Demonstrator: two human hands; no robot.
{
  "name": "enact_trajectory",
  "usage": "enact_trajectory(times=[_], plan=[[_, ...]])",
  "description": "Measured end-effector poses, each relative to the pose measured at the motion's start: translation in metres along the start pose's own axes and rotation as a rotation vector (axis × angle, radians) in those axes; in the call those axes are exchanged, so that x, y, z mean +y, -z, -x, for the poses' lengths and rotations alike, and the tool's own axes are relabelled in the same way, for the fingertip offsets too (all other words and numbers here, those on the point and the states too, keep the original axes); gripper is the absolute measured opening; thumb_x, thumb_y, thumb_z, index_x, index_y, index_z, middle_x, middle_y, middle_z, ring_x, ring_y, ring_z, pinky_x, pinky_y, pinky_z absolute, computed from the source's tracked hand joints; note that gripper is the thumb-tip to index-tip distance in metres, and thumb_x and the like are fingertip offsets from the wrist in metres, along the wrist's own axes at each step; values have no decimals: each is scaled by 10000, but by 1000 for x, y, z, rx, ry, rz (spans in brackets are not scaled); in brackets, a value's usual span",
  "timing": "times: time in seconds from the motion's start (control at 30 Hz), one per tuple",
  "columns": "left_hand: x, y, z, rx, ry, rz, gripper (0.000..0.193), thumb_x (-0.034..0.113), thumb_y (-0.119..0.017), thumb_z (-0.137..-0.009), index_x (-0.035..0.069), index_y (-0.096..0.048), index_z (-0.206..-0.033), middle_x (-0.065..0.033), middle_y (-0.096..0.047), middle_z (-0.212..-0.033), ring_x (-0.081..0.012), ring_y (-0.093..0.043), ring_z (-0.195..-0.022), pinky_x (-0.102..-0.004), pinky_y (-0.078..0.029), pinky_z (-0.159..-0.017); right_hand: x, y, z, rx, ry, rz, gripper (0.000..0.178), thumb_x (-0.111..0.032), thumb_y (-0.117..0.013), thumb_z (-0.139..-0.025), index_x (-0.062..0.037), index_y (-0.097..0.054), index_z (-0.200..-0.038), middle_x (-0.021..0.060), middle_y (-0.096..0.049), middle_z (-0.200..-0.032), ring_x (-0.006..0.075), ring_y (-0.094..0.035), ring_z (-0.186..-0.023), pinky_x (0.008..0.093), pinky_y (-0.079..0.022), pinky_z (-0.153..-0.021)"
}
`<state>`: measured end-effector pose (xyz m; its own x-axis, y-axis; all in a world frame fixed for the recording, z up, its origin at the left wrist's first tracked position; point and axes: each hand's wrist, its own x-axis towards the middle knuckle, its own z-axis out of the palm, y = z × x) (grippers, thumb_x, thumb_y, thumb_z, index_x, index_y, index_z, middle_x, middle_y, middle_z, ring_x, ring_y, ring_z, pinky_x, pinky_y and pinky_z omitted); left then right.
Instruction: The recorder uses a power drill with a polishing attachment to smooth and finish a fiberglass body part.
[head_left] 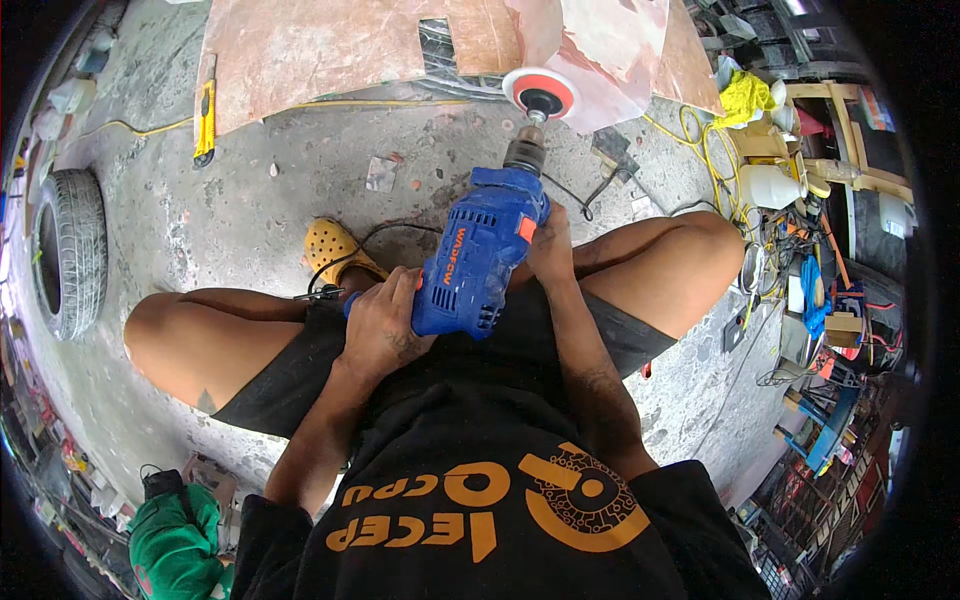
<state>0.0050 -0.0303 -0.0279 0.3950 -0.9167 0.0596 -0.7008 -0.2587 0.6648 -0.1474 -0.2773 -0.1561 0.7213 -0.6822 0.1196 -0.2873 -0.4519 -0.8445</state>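
A blue corded power drill points away from me over my crossed legs. My left hand is closed round its rear handle, near the cord. My right hand grips the drill's right side behind the chuck; some of its fingers are hidden by the body. A round sanding pad with a red ring and white rim is fitted in the chuck. It lies over the near edge of a large pinkish, patchy-surfaced panel; whether it touches is unclear.
A yellow utility knife lies at the panel's left edge. On the far left stands a tire. My foot wears a yellow clog, with the black cord passing close by. Yellow cables, a white jug and clutter line the right.
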Motion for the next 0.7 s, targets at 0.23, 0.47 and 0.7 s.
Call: enact_trajectory(times=[0.23,0.47,0.7], plan=[[4,12,0,37,26,16,688,147,-858,-593,-4,-532,-1179,-167,-605,-990,-384,-665,-833,-426,-552,-724,-92,17,-33,123,115,11,167,115,-545,-702,40,-638,-819,198,-628,-718,345,-630,-666,399,-491,-644],[5,22,-3,31,42,70,704,185,-855,-622,-27,-533,-1211,-177,-632,-1027,-378,-686,-866,-419,-562,-746,-96,26,-42,12,4,-109,195,66,-605,-707,30,-663,-890,186,-632,-707,274,-628,-643,357,-490,-628],[6,34,-6,75,50,180,607,189,-827,-678,-13,-562,-1185,-176,-655,-990,-379,-694,-852,-418,-569,-728,-126,43,-54,-89,55,118,203,4,-672,-702,-7,-698,-903,196,-649,-733,339,-655,-658,379,-500,-625]])
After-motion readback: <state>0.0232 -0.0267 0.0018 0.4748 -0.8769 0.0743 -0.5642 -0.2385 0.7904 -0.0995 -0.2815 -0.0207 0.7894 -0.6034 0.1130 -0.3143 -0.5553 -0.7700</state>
